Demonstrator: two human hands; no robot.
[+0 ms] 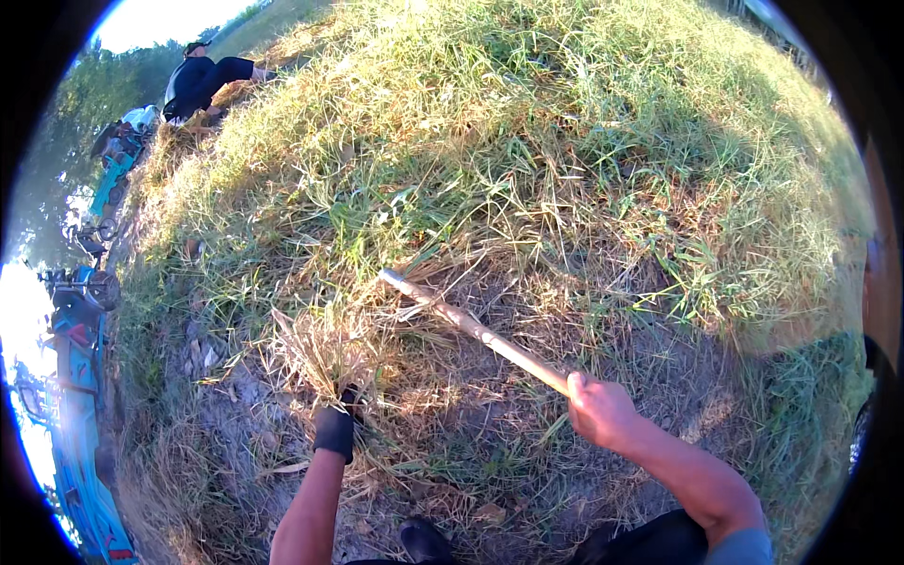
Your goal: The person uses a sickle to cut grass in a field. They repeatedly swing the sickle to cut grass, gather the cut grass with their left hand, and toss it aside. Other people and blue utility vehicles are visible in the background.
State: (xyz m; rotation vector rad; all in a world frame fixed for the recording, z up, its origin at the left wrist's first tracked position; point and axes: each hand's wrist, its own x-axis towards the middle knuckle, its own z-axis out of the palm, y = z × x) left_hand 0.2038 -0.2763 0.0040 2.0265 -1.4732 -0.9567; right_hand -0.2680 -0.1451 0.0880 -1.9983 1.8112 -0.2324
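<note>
My left hand (335,427), in a dark glove, is at a bundle of dry grass (318,349) that fans out above the fingers; the fingers are partly hidden by the stalks. My bare right hand (600,409) is closed around the near end of a long wooden handle (487,335). The handle slants up and left across the ground to a pale, metal-looking end (390,277) among the cut grass. If a blade is fixed there, the grass hides it. Loose straw lies between the two hands.
Tall green and yellow grass (600,127) covers the slope ahead. A dark shoe (424,540) shows at the bottom. Another person (201,78) is low on the grass at upper left. Blue vehicles (78,409) stand along the left edge, with trees behind.
</note>
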